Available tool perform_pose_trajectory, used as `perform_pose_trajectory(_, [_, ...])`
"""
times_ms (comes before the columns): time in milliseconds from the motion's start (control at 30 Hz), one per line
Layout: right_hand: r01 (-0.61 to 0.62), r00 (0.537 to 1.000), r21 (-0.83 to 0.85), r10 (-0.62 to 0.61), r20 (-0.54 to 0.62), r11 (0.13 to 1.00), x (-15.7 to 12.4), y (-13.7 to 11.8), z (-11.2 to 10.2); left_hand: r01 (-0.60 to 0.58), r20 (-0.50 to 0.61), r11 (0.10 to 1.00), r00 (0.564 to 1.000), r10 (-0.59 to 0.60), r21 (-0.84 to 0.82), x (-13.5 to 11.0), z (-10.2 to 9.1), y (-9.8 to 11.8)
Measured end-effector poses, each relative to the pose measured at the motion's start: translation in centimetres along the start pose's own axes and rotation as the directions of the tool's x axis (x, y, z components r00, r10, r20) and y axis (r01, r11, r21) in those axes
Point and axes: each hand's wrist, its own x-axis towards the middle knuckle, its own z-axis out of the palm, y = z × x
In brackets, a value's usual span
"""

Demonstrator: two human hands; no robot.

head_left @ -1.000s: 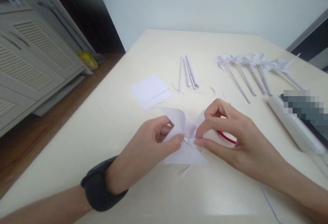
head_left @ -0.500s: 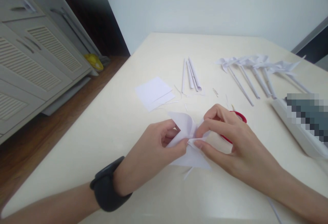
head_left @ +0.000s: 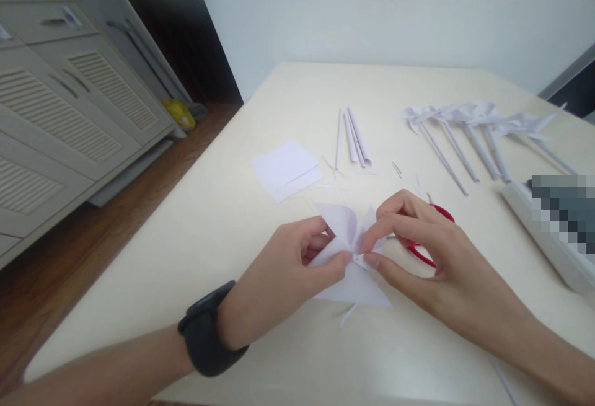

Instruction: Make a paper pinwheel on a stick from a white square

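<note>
A white folded paper pinwheel head lies on the cream table in front of me. My left hand, with a black band on its wrist, pinches the paper at its centre from the left. From the right, my right hand pinches the same centre with thumb and forefinger. Both hands are closed on the paper. Red-handled scissors lie on the table partly under my right hand.
A small stack of white paper squares lies behind the hands, with three rolled paper sticks beyond it. Several finished paper pinwheels lie at the back right. A white device sits at the right edge. Drawers stand left of the table.
The view has shifted a little, so everything sits slightly further right. Both hands keep pinching the paper's centre, with only small finger movements.
</note>
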Motion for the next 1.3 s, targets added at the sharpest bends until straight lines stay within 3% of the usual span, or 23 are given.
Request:
perform_pose_trajectory(133, [0.016,0.999,0.088,-0.019,0.030,0.996,0.1,0.0,-0.2,0.025,0.026,0.998,0.999,-0.024,-0.058,0.0,0.1,0.2])
perform_pose_trajectory(533, [-0.047,0.999,0.000,0.047,-0.015,0.999,0.3,0.4,0.2,-0.022,-0.012,1.000,1.000,0.022,-0.021,0.0,0.1,-2.0])
perform_pose_trajectory(800, [-0.023,1.000,0.063,0.023,-0.002,0.998,0.1,0.0,0.0,-0.038,-0.036,0.999,0.999,0.037,-0.020,0.2,0.2,-1.9])
perform_pose_trajectory(1067, [0.050,0.998,0.090,-0.047,-0.028,0.995,0.1,0.3,0.3,-0.012,0.027,0.994,1.000,0.015,-0.109,0.1,0.4,-1.4])
perform_pose_trajectory(1300, [0.013,0.998,0.080,-0.009,-0.059,0.997,0.1,0.1,0.5,0.030,0.052,0.990,0.998,-0.023,-0.135,0.1,0.3,-0.6])
